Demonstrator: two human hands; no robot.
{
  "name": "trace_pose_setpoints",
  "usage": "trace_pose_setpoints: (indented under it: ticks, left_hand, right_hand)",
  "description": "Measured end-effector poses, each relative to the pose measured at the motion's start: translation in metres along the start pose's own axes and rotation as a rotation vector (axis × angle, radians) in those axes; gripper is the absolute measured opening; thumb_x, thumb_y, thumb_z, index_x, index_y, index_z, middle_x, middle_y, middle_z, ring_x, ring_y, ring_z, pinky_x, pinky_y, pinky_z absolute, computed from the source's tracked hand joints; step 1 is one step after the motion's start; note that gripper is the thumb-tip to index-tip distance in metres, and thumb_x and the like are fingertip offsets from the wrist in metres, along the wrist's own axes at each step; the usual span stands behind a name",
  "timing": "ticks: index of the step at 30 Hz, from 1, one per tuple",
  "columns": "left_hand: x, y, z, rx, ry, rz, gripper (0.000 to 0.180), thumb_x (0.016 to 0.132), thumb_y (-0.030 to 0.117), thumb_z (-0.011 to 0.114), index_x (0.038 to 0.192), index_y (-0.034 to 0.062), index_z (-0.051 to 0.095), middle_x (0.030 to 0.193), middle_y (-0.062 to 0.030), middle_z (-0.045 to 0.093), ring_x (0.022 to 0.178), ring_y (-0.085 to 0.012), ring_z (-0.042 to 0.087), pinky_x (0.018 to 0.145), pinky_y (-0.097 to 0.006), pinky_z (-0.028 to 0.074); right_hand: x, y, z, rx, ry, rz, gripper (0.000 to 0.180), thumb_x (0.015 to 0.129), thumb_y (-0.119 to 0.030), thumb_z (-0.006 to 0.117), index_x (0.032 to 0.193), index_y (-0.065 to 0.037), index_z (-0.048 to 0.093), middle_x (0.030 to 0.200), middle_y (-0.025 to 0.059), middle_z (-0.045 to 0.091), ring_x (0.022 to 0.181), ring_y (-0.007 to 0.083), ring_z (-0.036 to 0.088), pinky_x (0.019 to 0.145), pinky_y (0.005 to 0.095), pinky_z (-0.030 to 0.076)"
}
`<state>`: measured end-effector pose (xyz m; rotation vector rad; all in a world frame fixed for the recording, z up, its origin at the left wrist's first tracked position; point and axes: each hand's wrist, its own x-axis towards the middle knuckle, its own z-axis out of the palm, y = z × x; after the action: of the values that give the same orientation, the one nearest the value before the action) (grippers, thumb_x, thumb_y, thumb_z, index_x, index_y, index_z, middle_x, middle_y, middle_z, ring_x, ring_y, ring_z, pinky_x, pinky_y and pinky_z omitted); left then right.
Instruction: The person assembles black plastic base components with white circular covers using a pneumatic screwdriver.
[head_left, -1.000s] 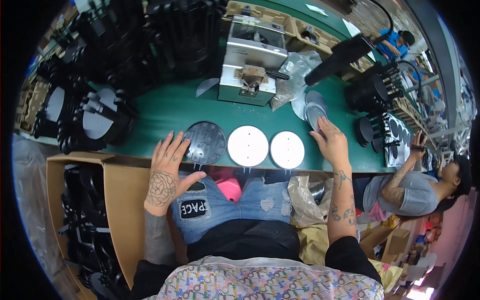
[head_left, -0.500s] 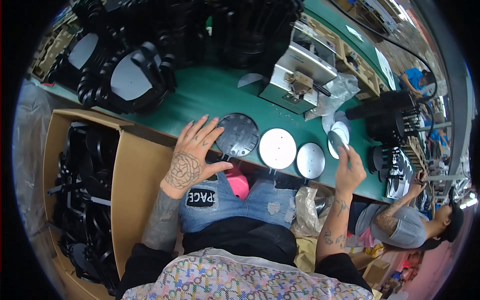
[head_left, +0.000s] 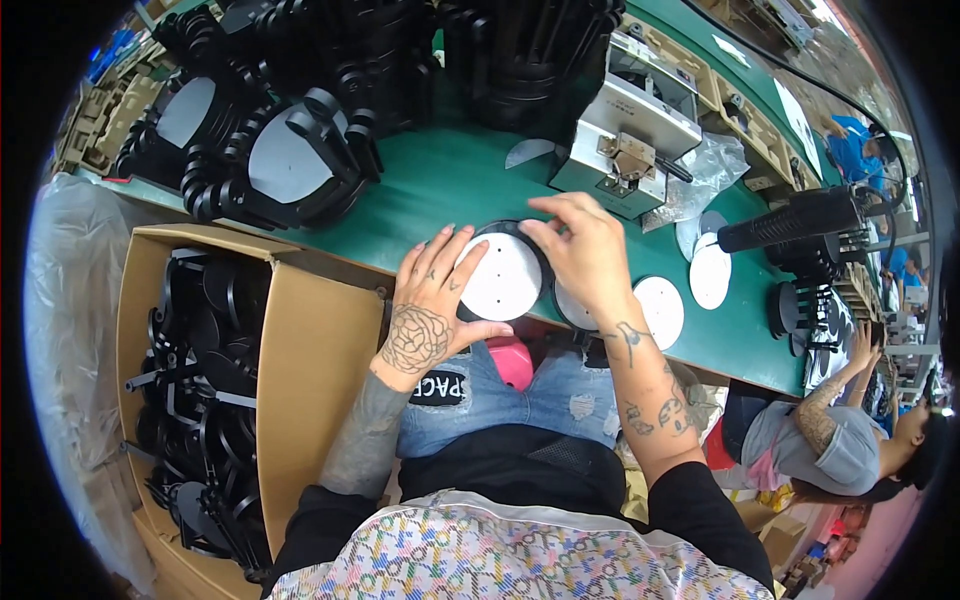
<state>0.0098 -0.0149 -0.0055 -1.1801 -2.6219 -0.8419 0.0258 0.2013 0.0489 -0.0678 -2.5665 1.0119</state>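
A white disc [head_left: 497, 285] with small holes lies on a black round plate [head_left: 535, 240], whose rim shows along its far side. Beside it, my left hand [head_left: 432, 290] has its fingers stretched over the disc's left edge and its thumb apart at the near side. Over the far right rim is my right hand [head_left: 585, 250], thumb tip near the disc's edge, fingers bent and apart with nothing seen between them. To the right, one more round plate [head_left: 573, 308] is partly hidden by my right wrist, and a white-topped one [head_left: 660, 312] sits at the table edge.
Loose white discs [head_left: 710, 275] lie farther right, near a black cylindrical tool [head_left: 790, 220]. A metal box device [head_left: 620, 160] stands at the back. Black parts crowd the far left; a cardboard carton [head_left: 320, 340] of black parts stands at left. A co-worker [head_left: 840, 440] sits at right.
My right hand has come left from the loose discs to the black plate. A white disc now covers that plate. My left hand remains at the plate's left side.
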Motion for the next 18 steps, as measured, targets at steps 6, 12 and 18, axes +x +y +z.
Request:
trace_pose_setpoints:
  ticks: [6, 12, 18]
  left_hand:
    - [0.005, -0.002, -0.010, 0.065, -0.092, 0.025, 0.103, 0.071, 0.072, 0.069, 0.149, 0.0106, 0.043, 0.157, -0.0137, 0.036, 0.144, -0.0353, 0.033, 0.116, -0.052, 0.026]
    - [0.015, -0.002, -0.011, 0.024, -0.081, 0.045, 0.102, 0.074, 0.071, 0.067, 0.150, 0.0069, 0.041, 0.159, -0.0147, 0.033, 0.144, -0.0367, 0.032, 0.117, -0.052, 0.026]
    - [0.002, -0.009, -0.010, 0.053, -0.101, 0.075, 0.093, 0.078, 0.059, 0.073, 0.149, 0.0086, 0.042, 0.155, -0.0129, 0.040, 0.142, -0.0346, 0.038, 0.116, -0.052, 0.028]
  right_hand:
    - [-0.049, -0.007, -0.006, -0.115, -0.215, -0.235, 0.033, 0.082, -0.021, 0.076, 0.112, -0.010, 0.071, 0.123, 0.0152, 0.062, 0.112, 0.0359, 0.059, 0.093, 0.0439, 0.051]
    - [-0.084, -0.014, 0.017, -0.367, -0.078, -0.216, 0.042, 0.083, -0.029, 0.075, 0.121, -0.012, 0.071, 0.135, 0.0163, 0.057, 0.122, 0.0359, 0.053, 0.101, 0.0478, 0.043]
    - [-0.084, -0.010, 0.020, -0.386, -0.012, -0.119, 0.042, 0.085, -0.034, 0.074, 0.123, -0.015, 0.071, 0.137, 0.0165, 0.057, 0.126, 0.0364, 0.052, 0.107, 0.0516, 0.038]
